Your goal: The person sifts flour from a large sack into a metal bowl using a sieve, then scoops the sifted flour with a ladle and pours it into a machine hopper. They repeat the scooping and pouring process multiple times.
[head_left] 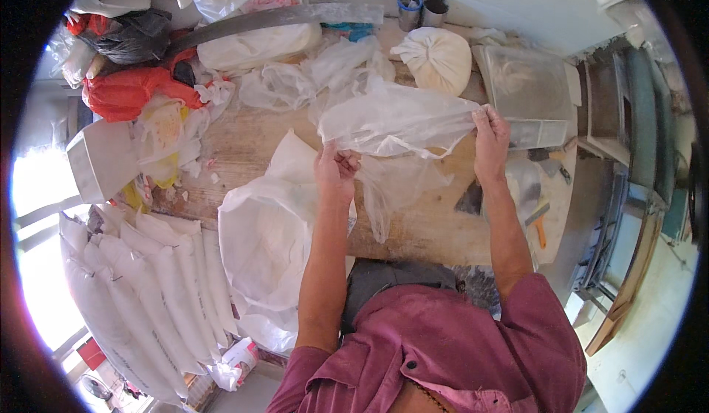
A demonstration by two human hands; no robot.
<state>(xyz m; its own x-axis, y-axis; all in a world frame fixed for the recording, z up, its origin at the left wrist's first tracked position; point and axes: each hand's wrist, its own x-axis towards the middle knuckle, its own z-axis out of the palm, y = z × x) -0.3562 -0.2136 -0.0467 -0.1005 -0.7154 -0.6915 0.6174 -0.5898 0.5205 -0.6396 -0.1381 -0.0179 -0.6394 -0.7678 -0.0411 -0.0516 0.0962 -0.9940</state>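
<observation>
A worn wooden counter [251, 147] carries a large white open sack [266, 243] at its near edge, a crumpled red plastic bag [125, 91], a clear rectangular plastic tub [528, 91] and a tied round cream cloth bundle [437, 58]. Above the counter's middle, a thin clear plastic bag [395, 121] is stretched. The left hand [336, 171] pinches its lower edge closed-fingered; the right hand [491, 136] grips its far corner. Both forearms reach forward.
</observation>
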